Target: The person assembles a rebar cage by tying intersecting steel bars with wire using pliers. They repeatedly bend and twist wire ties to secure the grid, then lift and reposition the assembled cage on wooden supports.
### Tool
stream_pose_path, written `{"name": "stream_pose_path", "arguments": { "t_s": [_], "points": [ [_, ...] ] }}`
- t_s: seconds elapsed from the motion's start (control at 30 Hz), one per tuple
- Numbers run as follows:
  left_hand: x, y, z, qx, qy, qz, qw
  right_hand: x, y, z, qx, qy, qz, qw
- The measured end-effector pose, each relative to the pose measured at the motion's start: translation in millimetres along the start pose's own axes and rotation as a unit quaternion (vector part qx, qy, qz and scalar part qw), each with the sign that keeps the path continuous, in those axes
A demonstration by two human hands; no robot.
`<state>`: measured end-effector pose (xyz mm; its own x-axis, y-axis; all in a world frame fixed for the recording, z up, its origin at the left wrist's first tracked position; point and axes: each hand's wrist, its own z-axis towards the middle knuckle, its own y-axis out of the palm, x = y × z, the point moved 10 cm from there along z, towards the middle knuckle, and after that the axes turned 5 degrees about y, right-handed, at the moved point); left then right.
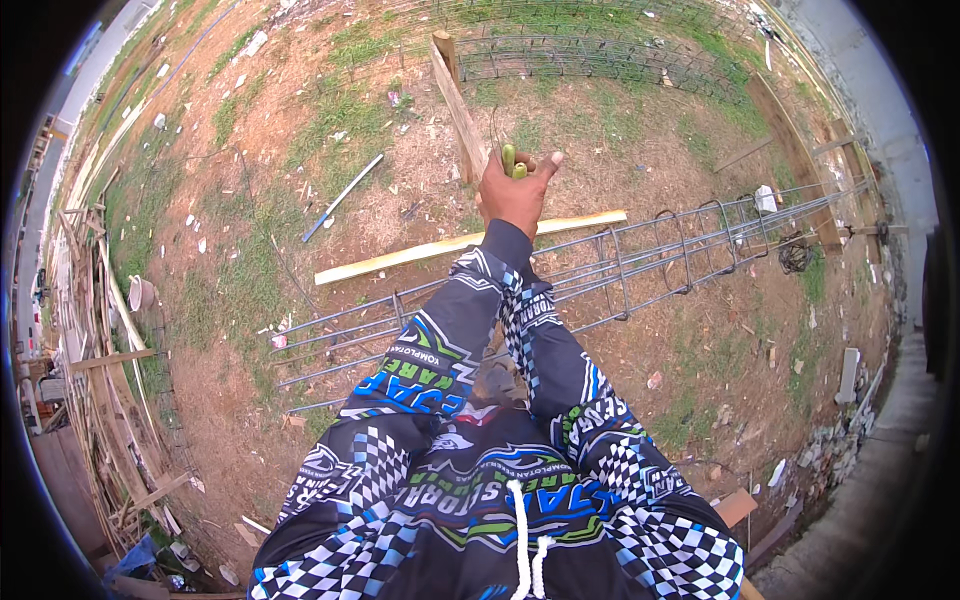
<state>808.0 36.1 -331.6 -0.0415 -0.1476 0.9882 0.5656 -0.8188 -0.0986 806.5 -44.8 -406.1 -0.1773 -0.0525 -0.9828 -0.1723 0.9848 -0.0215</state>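
My left hand [513, 195] is closed around a hand tool with two yellow-green grips [509, 160], which look like the handles of pliers or pincers. Its jaws are hidden below the hand, and the thumb points out to the right. A thin dark wire [494, 125] rises just beyond the fingers. My right forearm [545, 330] reaches up behind the left wrist, so the right hand itself is hidden. Below both arms lies a long rebar cage [650, 262] of straight bars with square stirrups, running from lower left to upper right.
A pale wooden strip [430, 257] lies beyond the cage near a wooden post [458, 110]. Left of it is a blue-ended rod [343, 196]. More rebar cages [590, 55] lie at the far side. Stacked timber [110, 330] is at left, a board [795, 160] at right, beside a coil of wire [795, 256].
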Motion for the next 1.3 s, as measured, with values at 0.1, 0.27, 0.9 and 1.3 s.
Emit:
{"name": "stream_pose_path", "arguments": {
  "t_s": [0.1, 0.27, 0.9, 1.3],
  "points": [
    [-21.3, 52.3, 5.6, -0.303, -0.11, -0.163, 0.932, 2.7, -23.1, -3.4, 0.0, -0.097, 0.008, 0.995],
    [-8.0, 38.0, 7.9, -0.293, -0.112, -0.216, 0.925, 18.7, -12.0, 4.0, -0.102, 0.138, 0.067, 0.983],
    [0.0, 30.4, -0.4, -0.373, -0.149, -0.285, 0.87, 18.6, 3.0, 6.4, -0.127, 0.026, 0.11, 0.985],
    [8.4, 59.2, -26.6, -0.471, -0.15, -0.19, 0.848, 37.4, -18.2, -4.8, -0.066, 0.025, 0.06, 0.996]
  ]
}}
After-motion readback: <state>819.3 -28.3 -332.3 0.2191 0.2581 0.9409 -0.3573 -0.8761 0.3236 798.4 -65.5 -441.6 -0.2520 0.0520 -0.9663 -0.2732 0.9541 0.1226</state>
